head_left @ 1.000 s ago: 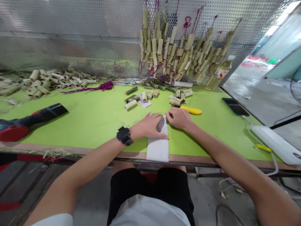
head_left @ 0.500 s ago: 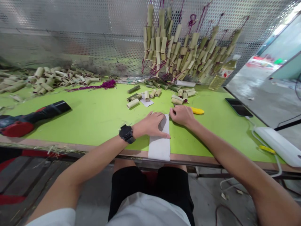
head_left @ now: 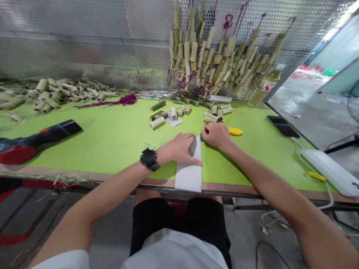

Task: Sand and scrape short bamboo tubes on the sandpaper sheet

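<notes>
The left hand [head_left: 183,147] spreads its fingers over the white paper strip [head_left: 189,177] beneath them. The right hand [head_left: 215,135] curls beside it, contents hidden; too light left-finger pressure could let the strip skew.

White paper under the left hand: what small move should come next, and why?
Probably bring the right hand onto the white paper to help steady it: the left hand rests across it, while the right sits curled just beside its far right corner.
</notes>
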The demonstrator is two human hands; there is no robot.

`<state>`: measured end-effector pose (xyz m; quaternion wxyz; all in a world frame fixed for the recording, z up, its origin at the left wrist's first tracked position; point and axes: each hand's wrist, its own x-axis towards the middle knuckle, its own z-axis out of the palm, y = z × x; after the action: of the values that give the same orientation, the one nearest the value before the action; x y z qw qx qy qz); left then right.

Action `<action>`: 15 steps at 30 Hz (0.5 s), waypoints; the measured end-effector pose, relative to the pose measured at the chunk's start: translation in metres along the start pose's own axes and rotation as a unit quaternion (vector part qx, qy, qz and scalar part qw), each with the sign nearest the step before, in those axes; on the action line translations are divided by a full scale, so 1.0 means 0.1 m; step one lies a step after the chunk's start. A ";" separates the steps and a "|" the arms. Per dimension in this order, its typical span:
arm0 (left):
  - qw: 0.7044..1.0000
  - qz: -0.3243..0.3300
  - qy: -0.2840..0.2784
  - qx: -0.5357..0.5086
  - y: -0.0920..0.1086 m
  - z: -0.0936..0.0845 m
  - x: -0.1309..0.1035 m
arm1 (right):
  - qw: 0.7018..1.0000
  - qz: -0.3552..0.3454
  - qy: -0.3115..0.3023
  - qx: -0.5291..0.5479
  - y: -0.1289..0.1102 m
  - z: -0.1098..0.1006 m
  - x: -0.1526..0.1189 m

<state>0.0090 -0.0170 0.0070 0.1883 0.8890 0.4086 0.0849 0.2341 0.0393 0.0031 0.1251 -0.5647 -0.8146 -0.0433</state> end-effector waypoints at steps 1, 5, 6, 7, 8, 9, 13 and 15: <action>1.000 -0.003 0.000 0.000 0.00 0.00 0.00 | 1.000 0.005 -0.002 0.001 0.00 0.00 0.03; 1.000 -0.010 -0.005 0.003 0.01 -0.02 -0.01 | 0.999 0.032 0.016 0.026 -0.02 -0.03 0.06; 1.000 -0.011 -0.005 0.004 0.01 -0.02 -0.01 | 0.998 0.039 0.026 0.037 -0.03 -0.03 0.04; 1.000 -0.011 -0.005 0.006 0.02 -0.02 -0.01 | 0.997 0.044 0.034 0.048 -0.04 -0.02 0.03; 1.000 -0.012 -0.005 0.009 0.02 -0.02 -0.01 | 0.997 0.043 0.038 0.055 -0.05 -0.01 0.01; 1.000 -0.012 -0.005 0.012 0.02 -0.02 -0.01 | 0.997 0.038 0.039 0.058 -0.05 0.01 0.01; 1.000 -0.009 -0.005 0.014 0.01 -0.01 -0.02 | 0.999 0.024 0.006 0.039 0.01 0.05 0.10; 1.000 -0.009 -0.004 0.011 0.00 -0.01 -0.02 | 0.999 0.040 0.010 0.034 0.08 0.04 0.15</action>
<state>0.0077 -0.0183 0.0077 0.1813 0.8875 0.4170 0.0754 0.2364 0.0566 0.0026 0.1535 -0.5920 -0.7910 -0.0163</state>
